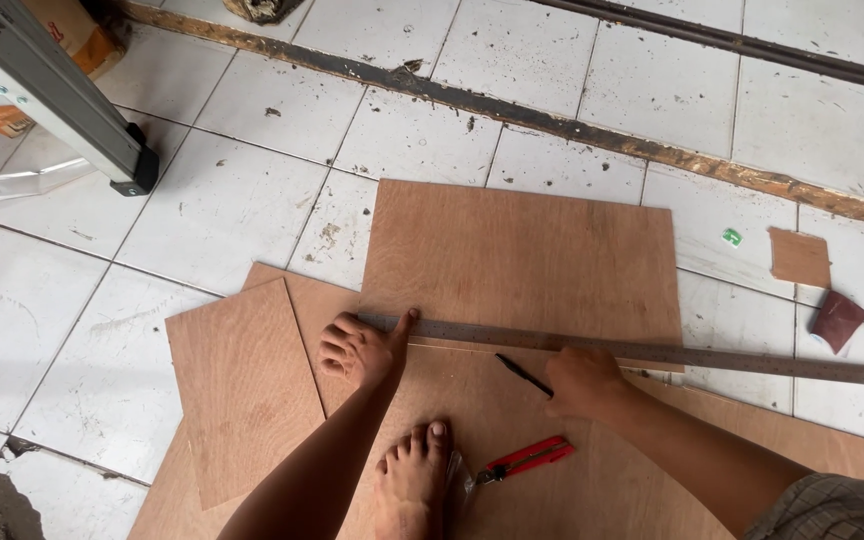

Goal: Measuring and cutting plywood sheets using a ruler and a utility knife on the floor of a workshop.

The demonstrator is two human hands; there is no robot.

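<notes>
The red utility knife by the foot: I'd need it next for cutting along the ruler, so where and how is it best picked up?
Probably by the red handle of the utility knife, pinched across its narrow sides from above, since it lies flat on the plywood sheet. Come from its right end: the metal blade end points left toward the bare foot, and the right hand is nearest.

Left hand (360, 350) pressed on left end of long metal ruler (652, 352), thumb along its edge. Right hand (580, 383) holds black pencil (524, 375), tip just below ruler. Ruler lies across plywood sheet (522, 255) on tiled floor (202, 200). Red utility knife (525, 459) near bare foot (412, 480).
</notes>
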